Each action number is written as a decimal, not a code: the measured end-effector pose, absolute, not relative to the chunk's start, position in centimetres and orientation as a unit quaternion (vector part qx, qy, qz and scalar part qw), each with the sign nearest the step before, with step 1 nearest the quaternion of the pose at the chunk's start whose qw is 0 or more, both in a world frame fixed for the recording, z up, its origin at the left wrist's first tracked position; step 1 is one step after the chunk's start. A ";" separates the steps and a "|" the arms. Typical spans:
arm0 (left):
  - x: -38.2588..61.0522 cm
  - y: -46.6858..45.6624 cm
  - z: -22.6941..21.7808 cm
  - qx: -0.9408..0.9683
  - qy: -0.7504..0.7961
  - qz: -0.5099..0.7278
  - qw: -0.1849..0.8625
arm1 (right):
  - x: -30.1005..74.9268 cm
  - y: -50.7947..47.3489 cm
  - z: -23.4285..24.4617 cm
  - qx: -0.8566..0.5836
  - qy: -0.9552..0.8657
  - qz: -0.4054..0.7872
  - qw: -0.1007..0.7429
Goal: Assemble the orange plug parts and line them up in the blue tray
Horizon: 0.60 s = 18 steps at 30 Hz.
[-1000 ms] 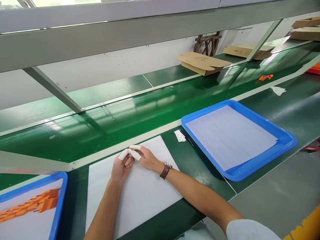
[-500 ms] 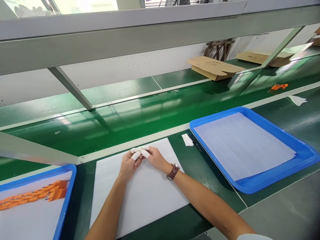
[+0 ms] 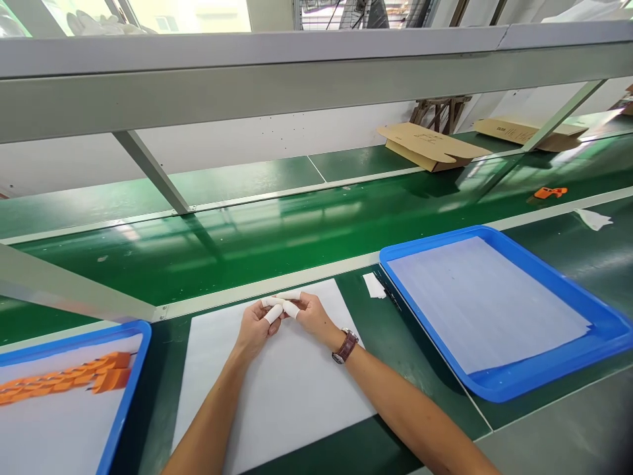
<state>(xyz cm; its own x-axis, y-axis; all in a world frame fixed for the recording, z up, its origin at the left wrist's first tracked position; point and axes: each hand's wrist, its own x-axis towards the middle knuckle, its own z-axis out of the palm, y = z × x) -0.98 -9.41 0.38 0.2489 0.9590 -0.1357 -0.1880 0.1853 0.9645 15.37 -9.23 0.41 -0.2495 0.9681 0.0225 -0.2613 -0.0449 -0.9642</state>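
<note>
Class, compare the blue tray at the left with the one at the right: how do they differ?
The left tray holds orange parts on its white sheet; the right tray holds just a white sheet. The left tray is cut off by the picture's edge; the right tray shows nearly whole. Both are blue, paper-lined and lie on the green bench.

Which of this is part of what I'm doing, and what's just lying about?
In hand: left hand and right hand, fingertips touching; white finger cots on them; white sheet underneath.

Lying about: orange parts in left blue tray; paper-lined right blue tray; cardboard boxes; lone orange piece; paper scrap.
</note>
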 end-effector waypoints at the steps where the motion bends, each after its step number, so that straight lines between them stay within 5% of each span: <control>1: -1.0 -9.4 0.3 0.461 0.423 0.444 0.641 | 15.4 -9.2 0.4 -0.365 -0.481 0.626 0.492; 18: -0.7 -10.0 1.0 0.498 0.474 0.405 0.603 | 15.5 -8.9 0.3 -0.343 -0.467 0.654 0.486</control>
<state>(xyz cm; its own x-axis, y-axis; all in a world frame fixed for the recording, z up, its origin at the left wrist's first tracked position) -0.71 -10.04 1.02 0.2218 0.9605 -0.1679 -0.0171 0.1760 0.9842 15.48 -8.89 0.33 -0.2919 0.9564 0.0053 -0.3167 -0.0914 -0.9441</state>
